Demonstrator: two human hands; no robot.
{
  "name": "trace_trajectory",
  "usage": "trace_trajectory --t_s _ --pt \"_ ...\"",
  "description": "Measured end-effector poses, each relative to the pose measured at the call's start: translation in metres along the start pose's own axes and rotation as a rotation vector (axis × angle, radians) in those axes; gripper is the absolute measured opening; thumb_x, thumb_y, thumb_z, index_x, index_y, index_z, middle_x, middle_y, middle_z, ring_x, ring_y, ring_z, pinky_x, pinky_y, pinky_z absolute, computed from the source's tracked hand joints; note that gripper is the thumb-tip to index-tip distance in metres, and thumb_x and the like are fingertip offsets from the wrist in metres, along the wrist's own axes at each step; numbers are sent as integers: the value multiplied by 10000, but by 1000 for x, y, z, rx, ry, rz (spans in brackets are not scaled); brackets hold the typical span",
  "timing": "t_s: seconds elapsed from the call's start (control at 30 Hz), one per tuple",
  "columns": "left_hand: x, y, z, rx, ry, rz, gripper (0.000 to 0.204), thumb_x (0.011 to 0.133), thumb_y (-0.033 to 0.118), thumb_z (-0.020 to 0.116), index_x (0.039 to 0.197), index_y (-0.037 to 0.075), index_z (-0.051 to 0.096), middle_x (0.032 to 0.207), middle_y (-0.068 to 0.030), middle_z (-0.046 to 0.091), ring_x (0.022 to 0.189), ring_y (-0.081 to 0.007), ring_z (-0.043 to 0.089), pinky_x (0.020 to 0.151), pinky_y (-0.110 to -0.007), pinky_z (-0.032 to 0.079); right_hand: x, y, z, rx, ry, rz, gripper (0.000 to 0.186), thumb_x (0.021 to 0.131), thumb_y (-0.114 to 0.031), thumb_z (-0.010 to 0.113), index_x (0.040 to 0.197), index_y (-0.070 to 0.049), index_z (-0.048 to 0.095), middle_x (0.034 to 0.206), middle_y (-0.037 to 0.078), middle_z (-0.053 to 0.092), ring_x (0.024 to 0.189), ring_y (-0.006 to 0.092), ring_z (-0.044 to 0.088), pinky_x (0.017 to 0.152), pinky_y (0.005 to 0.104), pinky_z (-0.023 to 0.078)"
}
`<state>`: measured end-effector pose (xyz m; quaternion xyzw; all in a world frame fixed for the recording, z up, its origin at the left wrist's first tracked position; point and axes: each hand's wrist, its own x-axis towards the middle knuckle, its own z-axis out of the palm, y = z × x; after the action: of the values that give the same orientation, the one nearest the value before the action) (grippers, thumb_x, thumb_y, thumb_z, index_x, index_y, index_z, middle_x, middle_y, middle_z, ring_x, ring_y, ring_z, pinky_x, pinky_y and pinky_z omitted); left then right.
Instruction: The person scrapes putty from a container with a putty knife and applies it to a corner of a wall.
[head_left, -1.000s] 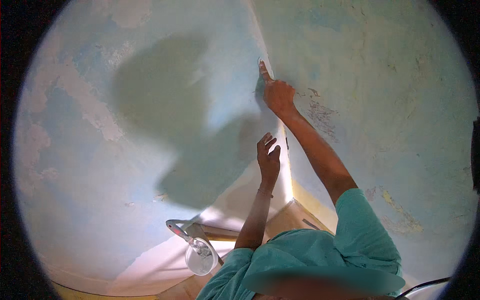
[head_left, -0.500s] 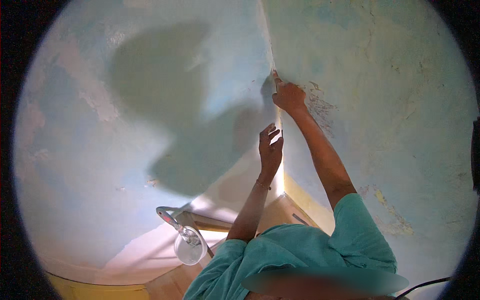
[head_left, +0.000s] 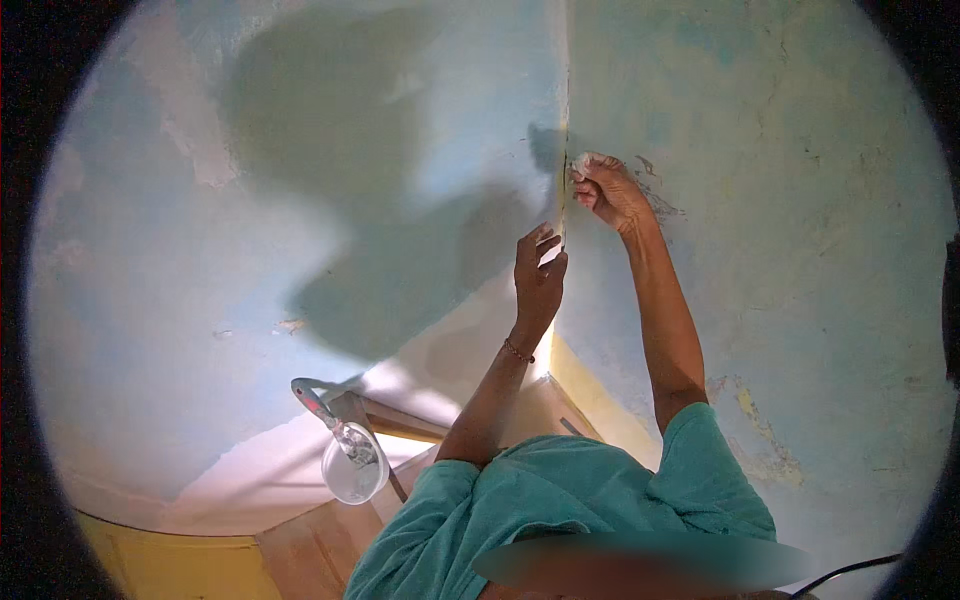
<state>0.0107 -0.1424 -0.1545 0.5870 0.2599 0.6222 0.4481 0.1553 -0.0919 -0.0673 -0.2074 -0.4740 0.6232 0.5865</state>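
Two hands (head_left: 575, 235), one lamp (head_left: 352, 462), two walls (head_left: 250, 250).

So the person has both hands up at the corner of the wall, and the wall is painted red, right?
Not quite. Both hands, the left hand and the right hand, are up at the corner of the wall, but the wall is pale blue-green with worn patches, not red. The head view shows it.

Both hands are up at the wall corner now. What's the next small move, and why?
Probably draw the right hand a little further down the corner seam, toward the left hand. The right hand is closed around a small pale lump pressed at the seam, the left hand rests on the corner just below, and cracked, flaking paint sits beside it.
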Motion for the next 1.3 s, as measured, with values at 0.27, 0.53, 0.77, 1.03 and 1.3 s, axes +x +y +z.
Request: trace_trajectory --t_s 0.27,0.53,0.77,1.03,1.3 --pt "7 -3 -4 1 29 12 439 702 -84 481 1118 22 389 1103 -109 433 994 -218 468 808 -305 413 10 -5 5 -166 144 -65 122 764 -157 577 755 -35 566 678 34 549 549 77 471 489 195 388" --pt "16 2 -1 55 17 -15 442 703 -59 506 1120 8 377 1097 -119 437 1000 -220 471 806 -311 415 3 -18 23 -264 270 -60 152 785 -146 541 832 -6 578 724 35 568 599 86 502 515 202 397" --pt "14 1 -13 32 69 53 444 697 -60 512 1114 21 384 1074 -107 447 990 -219 479 782 -295 431 5 -4 42 -518 100 26 210 781 -173 517 852 10 594 687 38 566 571 79 495 457 190 359" --pt "-9 35 -52 377 440 235 368 651 -68 493 1007 5 439 949 -159 451 872 -278 501 709 -317 451 0 29 138 -889 -140 -39 213 693 -238 628 673 -29 592 563 21 515 476 71 433 453 204 339" --pt "-125 93 -130 819 573 -97 271 691 18 517 956 -7 468 808 -182 498 753 -308 525 656 -369 443 -24 140 257 -896 -790 17 296 691 -304 632 602 -40 532 494 12 465 435 76 422 422 232 340"
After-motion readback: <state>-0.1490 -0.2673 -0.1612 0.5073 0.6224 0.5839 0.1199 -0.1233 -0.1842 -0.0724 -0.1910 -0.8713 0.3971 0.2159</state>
